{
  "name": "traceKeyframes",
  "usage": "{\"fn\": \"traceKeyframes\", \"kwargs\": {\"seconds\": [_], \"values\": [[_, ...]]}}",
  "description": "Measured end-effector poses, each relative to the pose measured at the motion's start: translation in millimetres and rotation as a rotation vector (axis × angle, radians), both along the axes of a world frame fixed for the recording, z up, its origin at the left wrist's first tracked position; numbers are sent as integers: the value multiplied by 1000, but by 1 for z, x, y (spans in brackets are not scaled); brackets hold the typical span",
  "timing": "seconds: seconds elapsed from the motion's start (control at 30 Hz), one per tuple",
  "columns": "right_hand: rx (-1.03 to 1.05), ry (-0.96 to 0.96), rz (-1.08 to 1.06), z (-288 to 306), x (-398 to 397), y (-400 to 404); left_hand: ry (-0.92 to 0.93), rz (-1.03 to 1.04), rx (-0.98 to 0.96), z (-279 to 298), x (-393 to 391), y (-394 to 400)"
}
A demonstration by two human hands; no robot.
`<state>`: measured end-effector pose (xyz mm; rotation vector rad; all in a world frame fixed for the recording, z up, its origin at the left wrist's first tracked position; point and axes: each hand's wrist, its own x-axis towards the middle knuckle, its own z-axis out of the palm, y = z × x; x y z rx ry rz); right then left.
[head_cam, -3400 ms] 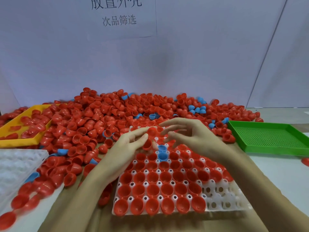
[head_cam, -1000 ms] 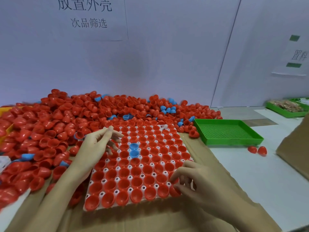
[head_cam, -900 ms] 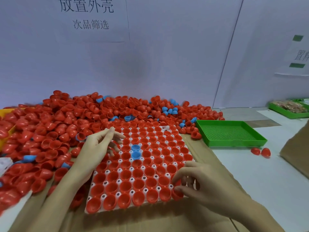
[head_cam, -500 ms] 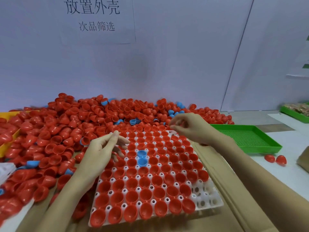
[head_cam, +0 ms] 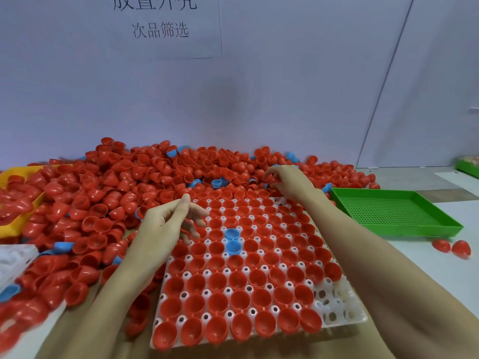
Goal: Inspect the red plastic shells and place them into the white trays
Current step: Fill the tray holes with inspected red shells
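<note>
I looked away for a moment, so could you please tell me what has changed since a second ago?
The right hand left the white tray's near right corner, where it was setting a red shell, and reached to the far pile of red shells; whether it grips one is unclear. The left hand stays at the tray's left edge. The two blue shells remain in their cells.

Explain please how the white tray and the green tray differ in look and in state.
The white tray has round cups, nearly all filled with red shells plus two blue shells; the green tray has a flat perforated floor and holds nothing visible. The white tray lies between the arms; the green tray lies further right. Both are rectangular and rest on the table.
</note>
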<state>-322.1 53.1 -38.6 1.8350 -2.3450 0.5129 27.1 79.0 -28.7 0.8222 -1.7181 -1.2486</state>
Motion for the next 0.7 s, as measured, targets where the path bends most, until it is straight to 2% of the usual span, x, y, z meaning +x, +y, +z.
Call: {"fn": "traceKeyframes", "kwargs": {"seconds": [0.13,0.23,0.3,0.43,0.53,0.7], "values": [[-174,-94,-12,5,4,8,-9,0,-16,1,2,-1],[-312,-319,43,22,19,26,-7,-15,-25,0,2,-1],[-331,-492,119,33,36,45,-27,-8,-60,-1,2,0],[-184,-883,366,43,72,94,-72,7,-159,-4,-4,5],[-37,-1110,521,38,91,124,-120,-62,-211,-5,-9,9],[42,-1244,586,24,107,142,-67,-199,-255,-5,-13,19]]}}
